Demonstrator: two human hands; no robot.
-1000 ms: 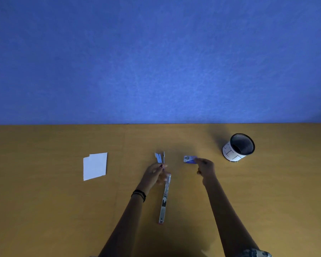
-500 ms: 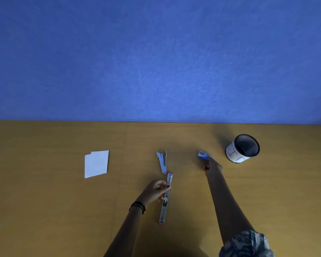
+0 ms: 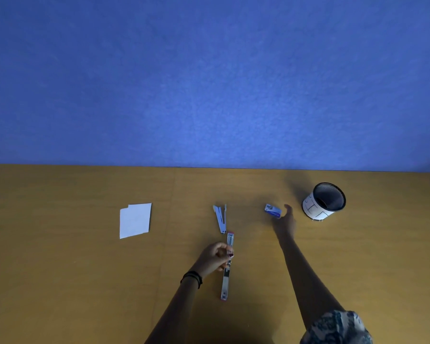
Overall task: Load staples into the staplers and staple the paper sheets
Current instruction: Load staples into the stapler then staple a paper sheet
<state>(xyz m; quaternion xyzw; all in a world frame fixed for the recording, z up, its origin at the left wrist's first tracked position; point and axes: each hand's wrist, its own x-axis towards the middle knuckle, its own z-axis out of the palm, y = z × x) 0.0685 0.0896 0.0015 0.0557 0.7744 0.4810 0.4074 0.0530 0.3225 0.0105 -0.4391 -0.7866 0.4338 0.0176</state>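
A long stapler (image 3: 226,281) lies swung fully open and flat on the wooden table (image 3: 85,281), pointing away from me. My left hand (image 3: 215,258) pinches it near its middle. Beyond its far end lies a small pale-blue stapler (image 3: 220,218), partly open. A small blue and white staple box (image 3: 272,211) rests on the table to the right. My right hand (image 3: 285,220) is stretched out beside the box, thumb spread, fingertips at the box's near right corner. A few white paper sheets (image 3: 135,220) lie stacked at the left.
A black mesh pen cup (image 3: 324,202) with a white paper label leans at the right, close to my right hand. A blue wall (image 3: 209,83) rises at the table's far edge.
My right hand carried the staple box to the right and set it down near the cup. My left hand slid back along the long stapler toward me, uncovering the small stapler.
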